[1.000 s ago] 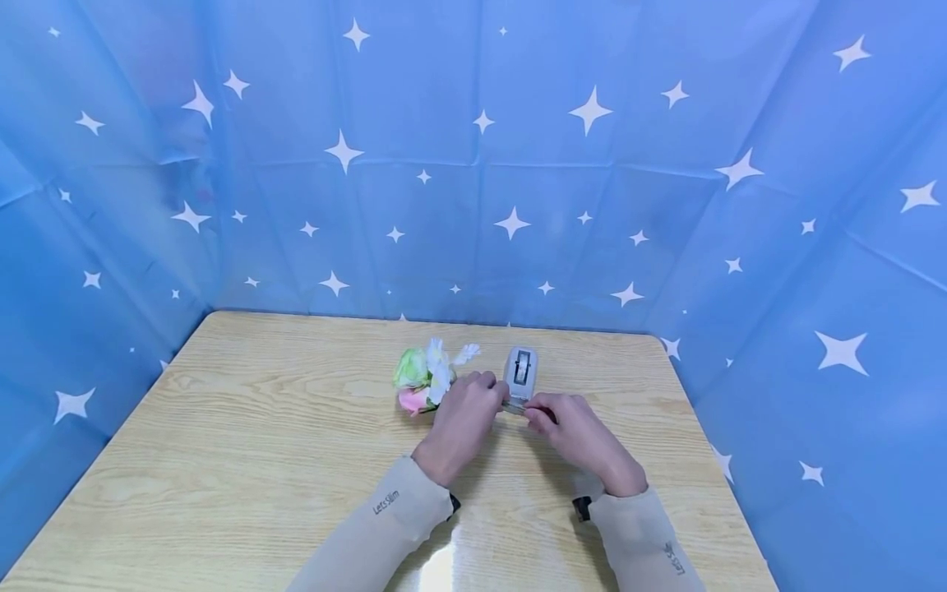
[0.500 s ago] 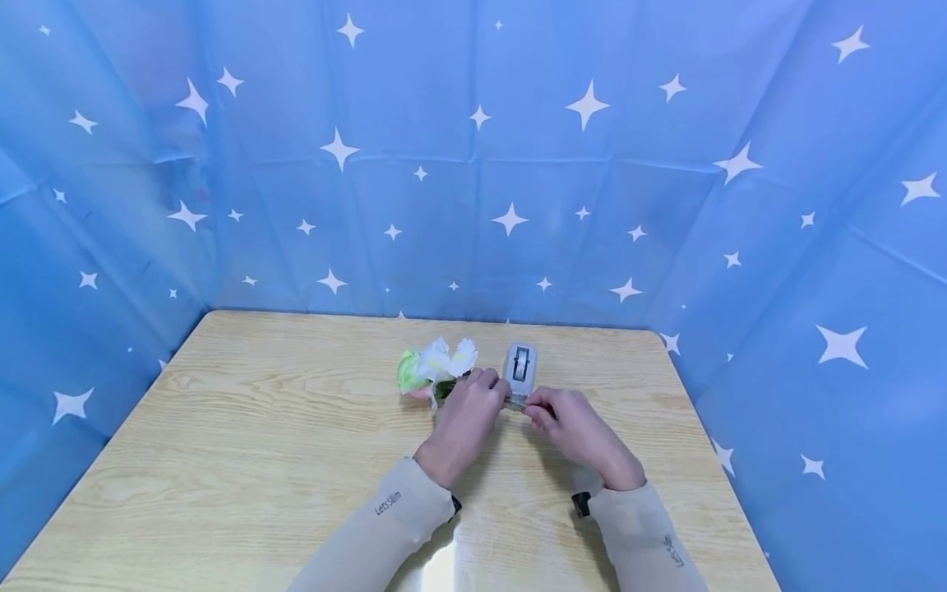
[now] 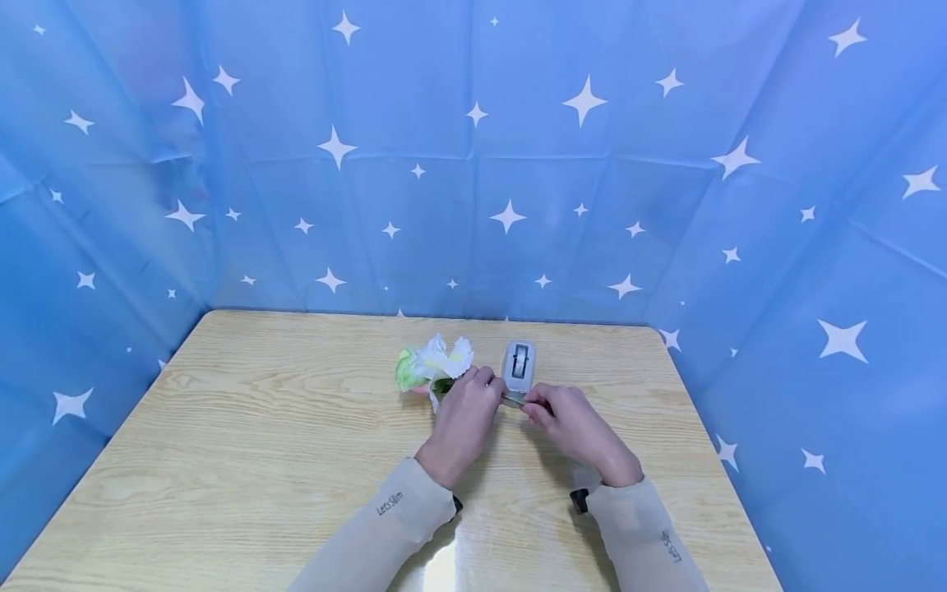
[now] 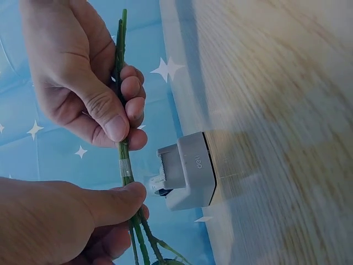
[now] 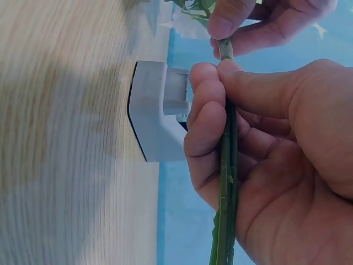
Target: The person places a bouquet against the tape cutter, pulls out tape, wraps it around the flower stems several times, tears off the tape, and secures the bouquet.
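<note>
The green stems, probably light, springy and best pinched beside their tape band, away from the soft-looking blooms, are held by left grip and right grip above the worktop, near the tape dispenser.

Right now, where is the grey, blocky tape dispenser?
In the head view, the tape dispenser sits on the pale wooden table, right of the white and green flowers, just beyond the gap between the left hand and right hand.
</note>
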A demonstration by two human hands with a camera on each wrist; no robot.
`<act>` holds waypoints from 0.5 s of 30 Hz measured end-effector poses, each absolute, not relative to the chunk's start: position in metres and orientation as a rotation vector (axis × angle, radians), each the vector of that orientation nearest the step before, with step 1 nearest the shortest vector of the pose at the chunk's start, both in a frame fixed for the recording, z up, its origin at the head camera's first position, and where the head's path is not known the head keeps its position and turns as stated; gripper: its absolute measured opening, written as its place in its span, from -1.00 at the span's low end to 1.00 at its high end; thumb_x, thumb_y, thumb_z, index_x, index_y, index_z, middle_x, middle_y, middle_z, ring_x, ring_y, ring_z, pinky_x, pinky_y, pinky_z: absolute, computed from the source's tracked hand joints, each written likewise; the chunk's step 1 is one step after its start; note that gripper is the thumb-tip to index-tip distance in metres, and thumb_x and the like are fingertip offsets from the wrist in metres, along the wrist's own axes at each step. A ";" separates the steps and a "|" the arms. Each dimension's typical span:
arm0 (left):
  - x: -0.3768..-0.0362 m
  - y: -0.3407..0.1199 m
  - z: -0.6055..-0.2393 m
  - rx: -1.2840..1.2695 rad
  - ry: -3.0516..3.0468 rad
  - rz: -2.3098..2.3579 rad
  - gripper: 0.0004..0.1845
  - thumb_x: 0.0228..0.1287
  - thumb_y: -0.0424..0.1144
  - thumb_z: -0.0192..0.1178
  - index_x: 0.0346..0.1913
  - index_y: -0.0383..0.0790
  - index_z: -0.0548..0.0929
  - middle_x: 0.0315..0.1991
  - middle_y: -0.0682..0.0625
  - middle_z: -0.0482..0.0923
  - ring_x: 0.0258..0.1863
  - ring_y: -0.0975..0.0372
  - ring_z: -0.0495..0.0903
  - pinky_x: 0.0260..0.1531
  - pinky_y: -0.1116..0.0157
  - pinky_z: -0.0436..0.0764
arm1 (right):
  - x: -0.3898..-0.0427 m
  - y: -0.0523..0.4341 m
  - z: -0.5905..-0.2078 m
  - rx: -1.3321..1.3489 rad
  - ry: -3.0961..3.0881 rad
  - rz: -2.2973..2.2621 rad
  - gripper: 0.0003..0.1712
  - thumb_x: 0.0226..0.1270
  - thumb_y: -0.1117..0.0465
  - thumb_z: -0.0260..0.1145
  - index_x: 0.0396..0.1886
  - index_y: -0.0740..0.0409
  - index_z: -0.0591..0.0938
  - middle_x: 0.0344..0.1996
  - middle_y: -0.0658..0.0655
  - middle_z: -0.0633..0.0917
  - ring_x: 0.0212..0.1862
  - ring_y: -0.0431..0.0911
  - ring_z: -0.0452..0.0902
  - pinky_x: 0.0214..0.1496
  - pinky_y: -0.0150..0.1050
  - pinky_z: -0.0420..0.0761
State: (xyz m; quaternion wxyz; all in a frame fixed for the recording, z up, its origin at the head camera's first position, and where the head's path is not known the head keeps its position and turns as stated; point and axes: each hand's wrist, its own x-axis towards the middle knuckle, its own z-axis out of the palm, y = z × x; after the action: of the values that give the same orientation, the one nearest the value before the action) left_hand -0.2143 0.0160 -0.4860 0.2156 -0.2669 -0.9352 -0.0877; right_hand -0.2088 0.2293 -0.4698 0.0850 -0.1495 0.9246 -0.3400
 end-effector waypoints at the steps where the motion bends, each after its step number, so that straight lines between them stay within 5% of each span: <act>1: -0.214 0.016 -0.486 -0.739 -2.598 -0.254 -0.94 0.59 -0.28 0.52 -0.02 -0.15 0.94 -0.06 -0.01 0.86 -0.13 0.19 0.74 0.00 0.31 0.85 | -0.209 0.229 -0.470 -0.445 2.756 -1.013 -0.81 0.86 0.24 0.32 0.02 0.20 0.82 -0.31 0.07 0.78 -0.40 -0.22 0.46 -0.34 -0.38 0.46; 15: -0.214 0.017 -0.488 -0.724 -2.617 -0.315 -0.85 0.58 -0.49 0.46 0.03 -0.21 0.91 -0.05 -0.05 0.80 -0.09 0.18 0.75 -0.09 0.35 0.88 | -0.210 0.228 -0.476 -0.444 2.706 -1.043 -0.75 0.91 0.22 0.24 0.12 0.21 0.82 -0.30 0.09 0.80 -0.36 -0.16 0.55 -0.28 -0.32 0.55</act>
State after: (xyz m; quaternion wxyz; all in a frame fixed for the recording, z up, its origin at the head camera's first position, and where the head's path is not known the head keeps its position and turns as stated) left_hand -0.2137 0.0166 -0.4883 0.2026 -0.2592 -0.9376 -0.1127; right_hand -0.2103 0.2283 -0.4761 0.1039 -0.1504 0.9173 -0.3538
